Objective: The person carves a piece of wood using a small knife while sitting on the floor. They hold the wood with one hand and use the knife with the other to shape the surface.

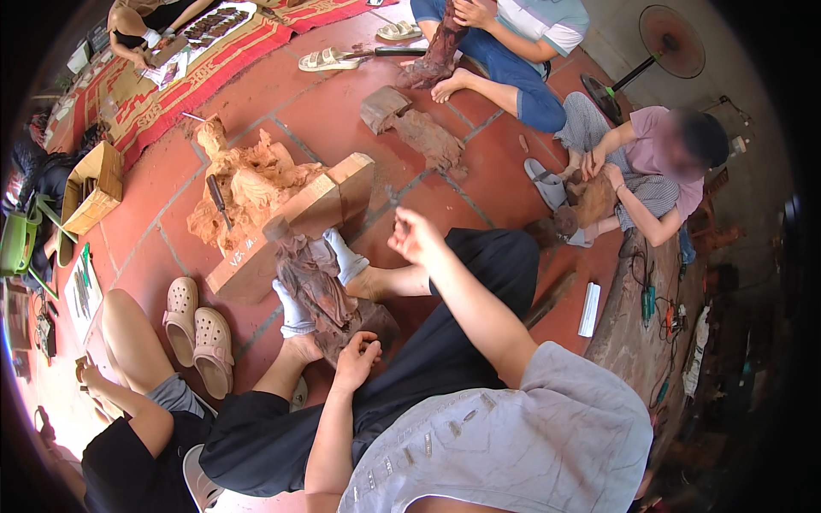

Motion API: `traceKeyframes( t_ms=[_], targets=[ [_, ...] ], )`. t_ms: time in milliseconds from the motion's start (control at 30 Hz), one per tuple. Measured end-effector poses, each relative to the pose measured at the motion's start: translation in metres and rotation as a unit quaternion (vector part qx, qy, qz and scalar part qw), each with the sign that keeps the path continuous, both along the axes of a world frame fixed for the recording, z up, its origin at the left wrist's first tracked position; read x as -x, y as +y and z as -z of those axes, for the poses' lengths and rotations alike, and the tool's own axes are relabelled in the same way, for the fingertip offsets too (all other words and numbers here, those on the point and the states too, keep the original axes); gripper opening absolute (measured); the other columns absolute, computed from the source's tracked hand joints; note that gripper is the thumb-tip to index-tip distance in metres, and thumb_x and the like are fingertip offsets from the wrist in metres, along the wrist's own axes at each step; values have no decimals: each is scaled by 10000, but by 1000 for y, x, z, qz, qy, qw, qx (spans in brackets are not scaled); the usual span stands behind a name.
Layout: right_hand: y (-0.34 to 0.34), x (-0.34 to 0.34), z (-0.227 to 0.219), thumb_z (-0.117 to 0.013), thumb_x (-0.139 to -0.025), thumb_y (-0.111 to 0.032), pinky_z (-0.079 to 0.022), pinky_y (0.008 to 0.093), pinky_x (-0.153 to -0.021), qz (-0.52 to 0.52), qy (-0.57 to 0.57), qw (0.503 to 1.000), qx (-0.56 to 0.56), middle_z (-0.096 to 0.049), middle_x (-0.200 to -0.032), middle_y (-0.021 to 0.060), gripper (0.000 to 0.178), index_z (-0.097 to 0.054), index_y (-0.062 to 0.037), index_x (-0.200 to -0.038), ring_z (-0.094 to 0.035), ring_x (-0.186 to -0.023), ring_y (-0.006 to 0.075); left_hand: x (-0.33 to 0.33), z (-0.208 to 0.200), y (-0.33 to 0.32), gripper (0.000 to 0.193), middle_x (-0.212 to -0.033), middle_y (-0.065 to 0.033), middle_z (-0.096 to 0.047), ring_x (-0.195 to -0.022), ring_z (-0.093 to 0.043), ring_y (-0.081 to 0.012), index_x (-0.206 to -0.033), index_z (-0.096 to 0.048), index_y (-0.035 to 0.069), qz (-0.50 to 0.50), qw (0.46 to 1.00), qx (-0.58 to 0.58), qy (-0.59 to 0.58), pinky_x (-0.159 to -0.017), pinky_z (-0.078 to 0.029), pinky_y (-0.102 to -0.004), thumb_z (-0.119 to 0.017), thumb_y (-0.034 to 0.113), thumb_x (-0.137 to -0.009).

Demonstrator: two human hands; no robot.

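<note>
Head view shows a dark carved figure (pixel 310 278) at eleven o'clock from the loosely curled left hand (pixel 357 361), probably heavy, rigid, best gripped by its base (pixel 382 319), the right hand (pixel 415 238) half-curled at one o'clock, either's hold unclear

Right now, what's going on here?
The wearer has a dark statue between the feet. The left hand is curled by its base, contact unclear; the right hand is raised away from it, a small blurred grey thing beyond. A pale carving lies ahead, a tool resting on it. At right, a person in pink handles a brown piece.
</note>
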State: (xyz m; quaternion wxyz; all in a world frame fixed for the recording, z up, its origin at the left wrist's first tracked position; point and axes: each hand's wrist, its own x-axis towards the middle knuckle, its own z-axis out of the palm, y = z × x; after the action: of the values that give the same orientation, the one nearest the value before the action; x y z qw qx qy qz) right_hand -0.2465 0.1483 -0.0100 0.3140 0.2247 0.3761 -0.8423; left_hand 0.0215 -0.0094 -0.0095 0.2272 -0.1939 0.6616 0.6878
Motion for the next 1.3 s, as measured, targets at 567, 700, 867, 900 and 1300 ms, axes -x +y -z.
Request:
traceKeyframes(
  t_ms=[567,700,867,900,1300],
  targets=[
    [-75,-86,-92,-589,-987,-150,-525,272,-565,-320,328,889,-1,-640,-766,55,112,-562,-41,-984,-655,-628,151,0,10,4,275,-793,-79,-680,-711,-660,-136,-1118,-615,25,-34,999,11,39,-640,-512,-295,-631,221,-926],
    [-85,-89,-91,-626,-939,-50,-547,275,-616,-311,517,780,-167,-658,-786,63,58,-588,-12,-916,-678,-692,141,-5,6,2,254,-800,-86,-662,-675,-653,-148,-1100,-600,42,-8,991,91,95,-611,-522,-314,-613,237,-937],
    [-93,-89,-107,-697,-811,-34,-495,316,-684,-329,675,596,-285,-580,-822,76,123,-577,-18,-833,-595,-751,222,-10,7,2,302,-844,-139,-677,-811,-667,-271,-1092,-597,49,-1,991,107,86,-747,-509,-374,-631,286,-909],
    [-96,-90,-104,-704,-807,-45,-499,334,-738,-355,687,575,-269,-592,-910,95,121,-590,-23,-839,-600,-828,246,-10,7,2,306,-847,-139,-677,-818,-667,-277,-1096,-595,49,-1,990,111,91,-755,-507,-378,-631,288,-908],
    [-112,-65,-78,-744,-806,-57,-532,335,-848,-341,742,493,-300,-668,-1025,118,105,-679,-18,-879,-658,-981,251,-11,21,14,280,-927,-179,-686,-884,-683,-333,-1050,-627,74,-30,977,149,151,-779,-528,-410,-628,309,-898]
  ],
)
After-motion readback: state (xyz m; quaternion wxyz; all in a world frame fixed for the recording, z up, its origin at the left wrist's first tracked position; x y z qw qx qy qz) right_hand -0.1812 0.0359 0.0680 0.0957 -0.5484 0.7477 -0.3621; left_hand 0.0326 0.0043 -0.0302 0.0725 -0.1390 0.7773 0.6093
